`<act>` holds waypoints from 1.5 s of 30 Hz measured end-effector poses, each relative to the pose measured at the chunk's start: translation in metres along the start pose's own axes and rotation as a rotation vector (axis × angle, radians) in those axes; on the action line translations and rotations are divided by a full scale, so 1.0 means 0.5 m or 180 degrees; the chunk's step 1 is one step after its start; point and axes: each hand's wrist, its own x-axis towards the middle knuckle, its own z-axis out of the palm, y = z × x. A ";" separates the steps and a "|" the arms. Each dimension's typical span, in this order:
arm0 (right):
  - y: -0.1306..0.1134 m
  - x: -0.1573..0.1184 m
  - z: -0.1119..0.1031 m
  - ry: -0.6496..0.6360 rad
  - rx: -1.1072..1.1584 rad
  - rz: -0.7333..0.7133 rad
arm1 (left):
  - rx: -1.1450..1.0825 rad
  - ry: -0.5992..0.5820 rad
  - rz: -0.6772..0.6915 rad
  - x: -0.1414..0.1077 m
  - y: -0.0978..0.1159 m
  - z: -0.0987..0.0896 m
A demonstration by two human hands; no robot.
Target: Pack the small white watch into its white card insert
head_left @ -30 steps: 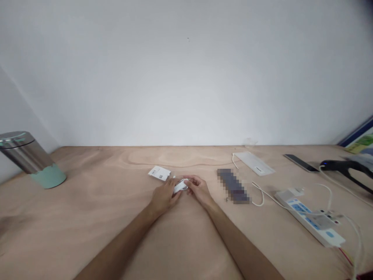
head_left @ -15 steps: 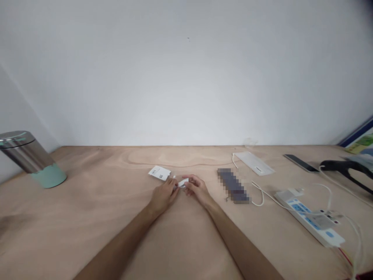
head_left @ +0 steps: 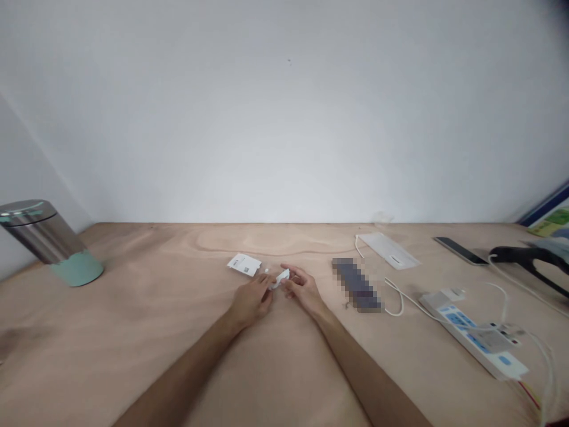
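Observation:
Between my two hands, low over the wooden table (head_left: 186, 332), is a small white paper-like piece (head_left: 280, 278); its exact kind is too small to make out. My left hand (head_left: 252, 299) has its fingers closed on the left end of it. At the other end, my right hand (head_left: 304, 289) pinches it with thumb and fingers, the index finger reaching out above. Just beyond my left hand lies a flat white packet (head_left: 244, 264) with small printing and a dark square code. A tiny white bit (head_left: 267, 270) rests beside that packet.
A steel and mint-green tumbler (head_left: 75, 267) stands far left. To the right are a pixelated dark flat object (head_left: 355, 284), a whitish translucent sleeve (head_left: 387, 249), a phone (head_left: 460, 250), a black curved object (head_left: 528, 259) and a power strip (head_left: 475, 335) with white cables. A wall (head_left: 284, 136) rises behind.
The white piece between my hands has tilted, its right end now higher. My left fingers have shifted slightly; both hands stay in nearly the same place.

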 end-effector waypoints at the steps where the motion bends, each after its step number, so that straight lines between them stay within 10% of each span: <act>1: 0.000 0.000 0.000 0.0026 0.0009 -0.0004 | -0.0013 -0.0002 0.0047 0.000 -0.001 0.000; 13: -0.008 0.000 -0.001 -0.0054 0.0215 0.0048 | -0.0328 0.0429 0.0214 0.000 -0.010 0.007; 34: 0.001 0.006 0.001 0.0193 0.0145 0.0186 | -0.0576 0.0139 -0.0359 0.004 -0.003 0.004; 45: 0.003 0.014 -0.007 0.0687 0.0656 0.0251 | 0.0595 0.0870 -0.0084 0.007 -0.038 0.003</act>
